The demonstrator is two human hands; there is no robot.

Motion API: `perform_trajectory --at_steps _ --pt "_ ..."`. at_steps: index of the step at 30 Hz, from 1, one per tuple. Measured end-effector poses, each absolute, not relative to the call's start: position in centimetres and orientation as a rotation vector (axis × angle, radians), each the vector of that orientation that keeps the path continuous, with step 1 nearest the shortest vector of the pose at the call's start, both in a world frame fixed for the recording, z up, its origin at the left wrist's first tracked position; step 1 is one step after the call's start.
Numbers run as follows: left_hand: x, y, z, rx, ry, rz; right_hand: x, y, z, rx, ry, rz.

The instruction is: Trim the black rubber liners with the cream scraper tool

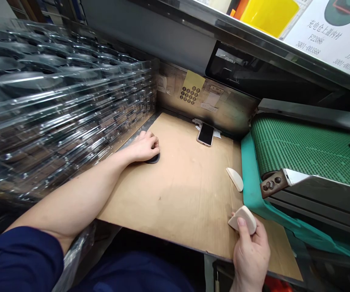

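Observation:
My left hand lies on the board with curled fingers over a dark round disc, most of which it hides. My right hand grips a cream half-round piece near the board's front right corner, with the thumb on its face. A similar cream piece lies flat on the tan board, close to the green belt's teal edge. Between my hands, nearer the back wall, a smartphone rests face up on some white paper.
A tall stack of clear plastic trays rises along the board's left side. To the right runs a green perforated conveyor belt in a teal frame. A printed parts sign hangs overhead, and a yellow note marks the back wall.

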State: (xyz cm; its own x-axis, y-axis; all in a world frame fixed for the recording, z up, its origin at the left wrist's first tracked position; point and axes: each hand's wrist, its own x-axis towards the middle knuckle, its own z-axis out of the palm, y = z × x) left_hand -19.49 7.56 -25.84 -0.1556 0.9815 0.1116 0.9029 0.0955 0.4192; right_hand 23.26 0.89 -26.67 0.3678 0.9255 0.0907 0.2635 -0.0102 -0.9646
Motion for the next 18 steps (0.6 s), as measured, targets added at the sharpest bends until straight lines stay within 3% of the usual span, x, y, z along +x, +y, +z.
perform_trajectory --at_steps 18 --pt "-19.42 7.95 -26.47 1.865 2.235 0.636 23.18 0.84 -26.51 -1.53 -1.101 0.753"
